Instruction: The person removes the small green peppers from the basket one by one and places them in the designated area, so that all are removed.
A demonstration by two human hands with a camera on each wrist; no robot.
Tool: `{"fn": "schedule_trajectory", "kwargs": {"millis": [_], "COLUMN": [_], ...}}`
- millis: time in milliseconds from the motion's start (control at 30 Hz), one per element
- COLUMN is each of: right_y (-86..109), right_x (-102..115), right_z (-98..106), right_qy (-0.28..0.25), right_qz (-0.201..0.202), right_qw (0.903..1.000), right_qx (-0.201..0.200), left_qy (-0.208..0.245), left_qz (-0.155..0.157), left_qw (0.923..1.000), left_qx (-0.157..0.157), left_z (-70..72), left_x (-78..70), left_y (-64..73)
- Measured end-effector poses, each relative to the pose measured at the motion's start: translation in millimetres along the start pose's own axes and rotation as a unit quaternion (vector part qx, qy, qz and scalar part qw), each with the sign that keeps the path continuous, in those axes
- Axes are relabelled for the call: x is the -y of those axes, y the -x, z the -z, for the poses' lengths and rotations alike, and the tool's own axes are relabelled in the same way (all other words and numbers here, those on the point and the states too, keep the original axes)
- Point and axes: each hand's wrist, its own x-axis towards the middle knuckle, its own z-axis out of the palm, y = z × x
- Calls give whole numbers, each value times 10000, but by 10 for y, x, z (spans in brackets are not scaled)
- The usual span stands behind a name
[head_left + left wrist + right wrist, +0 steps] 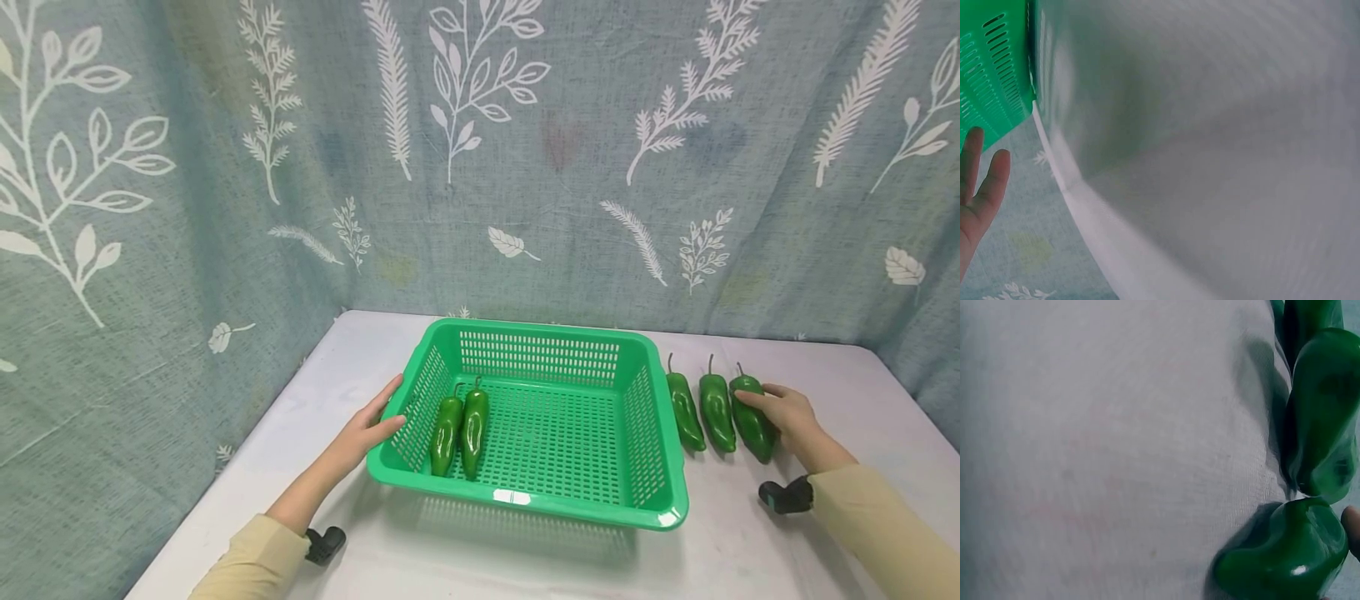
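Note:
My right hand (797,423) is around the rightmost green pepper (752,427) on the table, its thumb across the near side and fingers along the far side. In the right wrist view a fingertip (1352,526) touches that pepper's glossy body. Two more peppers lie just left of it, a middle one (717,414) and one (685,414) beside the basket. With extended fingers, my left hand (360,435) rests at the left wall of the green plastic basket (577,507). Inside, two peppers (446,435) lie side by side near the left wall, stems pointing away.
A white cloth covers the table (420,562). Behind and to the left hangs a blue-green curtain (525,250) with white leaf prints. Black wrist devices (785,497) are strapped under both forearms. The basket's perforated floor shows bare to the right of its peppers.

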Motion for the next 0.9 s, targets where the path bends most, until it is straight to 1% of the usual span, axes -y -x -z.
{"fn": "schedule_trajectory", "kwargs": {"millis": [100, 267, 500, 633, 900], "right_y": [11, 15, -48, -65, 89], "right_x": [0, -12, -68, -85, 32], "right_z": [7, 29, 98, 129, 183], "right_qy": [71, 34, 51, -10, -272], "right_qz": [33, 11, 62, 50, 75], "right_qw": [10000, 9999, 9998, 9998, 9993], "right_qx": [48, 117, 200, 176, 252], "left_qy": [9, -4, -24, -38, -20], "left_qz": [16, 29, 16, 19, 20], "left_qw": [10000, 10000, 10000, 10000, 10000], "left_qx": [-3, 2, 15, 1, 24], "left_z": [0, 3, 4, 1, 6], "left_x": [-4, -8, -11, -14, -1], "left_y": [2, -1, -4, -5, 0]}}
